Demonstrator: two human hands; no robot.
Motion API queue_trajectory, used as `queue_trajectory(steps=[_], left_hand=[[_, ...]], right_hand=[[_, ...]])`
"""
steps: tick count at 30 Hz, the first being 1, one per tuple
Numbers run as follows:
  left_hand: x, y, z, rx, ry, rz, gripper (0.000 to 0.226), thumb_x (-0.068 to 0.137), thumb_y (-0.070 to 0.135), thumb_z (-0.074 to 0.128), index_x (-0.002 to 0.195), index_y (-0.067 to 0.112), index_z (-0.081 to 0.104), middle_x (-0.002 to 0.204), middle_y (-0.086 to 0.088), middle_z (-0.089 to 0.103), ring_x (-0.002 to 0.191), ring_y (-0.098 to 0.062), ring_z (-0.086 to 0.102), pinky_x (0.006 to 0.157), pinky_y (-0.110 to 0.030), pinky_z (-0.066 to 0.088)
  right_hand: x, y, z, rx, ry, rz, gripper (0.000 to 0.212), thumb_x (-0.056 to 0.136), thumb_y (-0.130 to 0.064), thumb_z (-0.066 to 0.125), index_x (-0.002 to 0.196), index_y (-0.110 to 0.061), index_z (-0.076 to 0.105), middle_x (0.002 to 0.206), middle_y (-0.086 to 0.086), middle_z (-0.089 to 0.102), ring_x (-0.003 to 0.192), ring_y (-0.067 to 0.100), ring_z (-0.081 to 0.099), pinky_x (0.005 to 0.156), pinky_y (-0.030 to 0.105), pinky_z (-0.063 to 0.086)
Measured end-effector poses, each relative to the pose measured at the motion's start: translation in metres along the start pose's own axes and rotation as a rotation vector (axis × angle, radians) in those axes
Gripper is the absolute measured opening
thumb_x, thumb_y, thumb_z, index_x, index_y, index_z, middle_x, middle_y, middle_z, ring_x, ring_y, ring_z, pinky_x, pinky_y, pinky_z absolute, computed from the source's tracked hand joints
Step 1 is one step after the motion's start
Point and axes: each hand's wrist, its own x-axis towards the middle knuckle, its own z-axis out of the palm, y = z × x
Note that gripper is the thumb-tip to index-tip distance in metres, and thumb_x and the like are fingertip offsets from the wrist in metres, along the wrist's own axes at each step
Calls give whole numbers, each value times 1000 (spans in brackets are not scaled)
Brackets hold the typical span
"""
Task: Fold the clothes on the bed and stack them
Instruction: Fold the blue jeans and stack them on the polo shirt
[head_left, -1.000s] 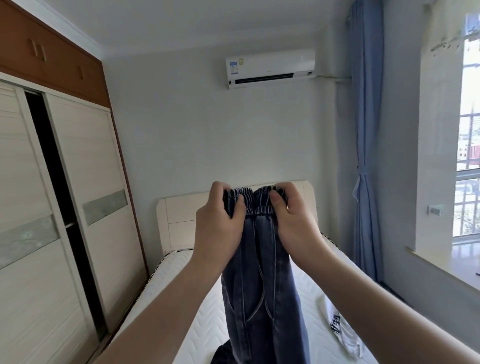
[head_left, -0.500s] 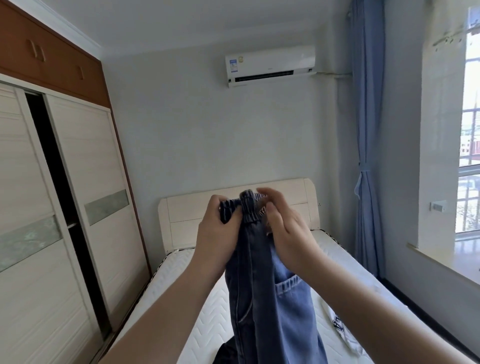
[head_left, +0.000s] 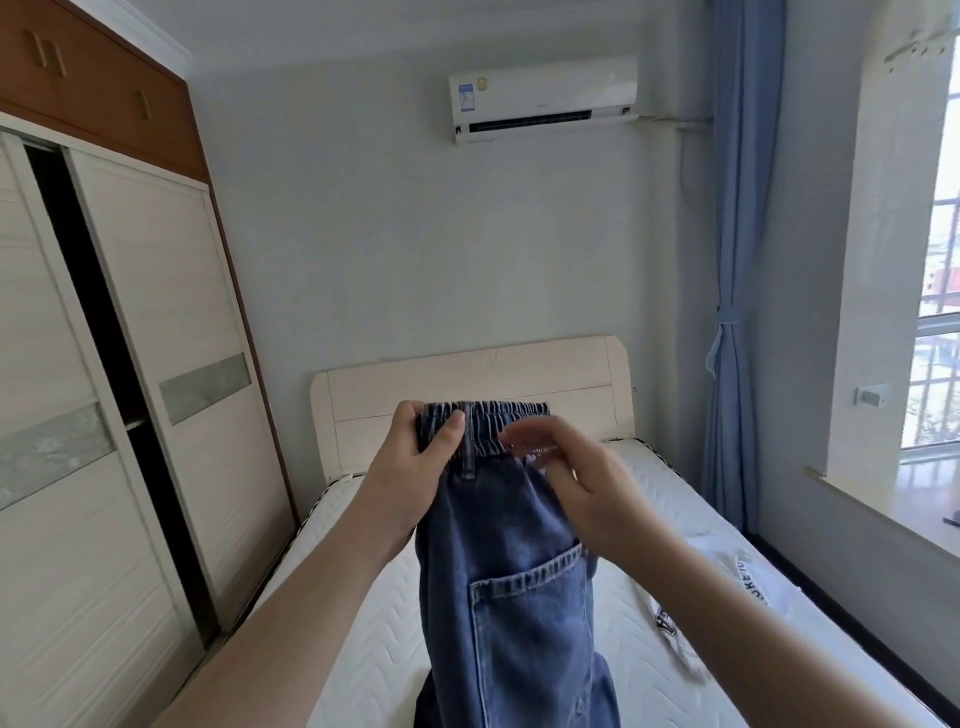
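Note:
Blue jeans with an elastic waistband hang upright in front of me, above the white mattress. A back pocket faces me. My left hand grips the waistband's left end, thumb on the front. My right hand is at the waistband's right part, its blurred fingers stretched leftward across the denim. The lower legs of the jeans run out of the bottom of the frame. A white garment with black lettering lies crumpled on the right side of the bed.
A sliding-door wardrobe stands close along the bed's left side, one door partly open. The cream headboard is against the far wall. A blue curtain and a window sill are on the right.
The waistband was bunched between both hands and is now spread out flat and wider. My right hand has let go of its tight grip and its fingers slide across the band.

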Motion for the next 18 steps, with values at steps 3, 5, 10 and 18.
queue_trajectory(steps=[3,5,10,18], left_hand=[[-4,-7,-12,104,-62,102,42,81,65,57,101,30,49,85,8,64,84,-10,63,86,-36,55],[-8,-9,-20,200,-95,172,36,82,64,54,99,33,45,76,17,56,73,-1,56,75,-21,50],[-21,-13,-33,444,-126,348,30,86,51,49,101,29,36,71,15,51,65,-4,49,64,-16,42],[-30,-35,-41,487,-186,474,24,90,41,55,98,39,33,98,0,63,82,-16,59,77,-28,48]], right_hand=[[5,14,-16,-113,89,64,38,100,-14,45,123,-43,52,126,-18,55,118,-5,49,102,17,39],[8,23,-24,-209,-62,141,32,101,-30,49,130,-42,49,136,-17,46,127,2,42,108,25,33],[9,30,-35,-191,-285,217,43,80,-47,71,118,-33,56,125,-16,59,114,2,56,108,33,42],[13,33,-31,-436,-517,122,43,71,-51,78,82,-13,61,71,-11,53,63,0,46,66,16,41]])
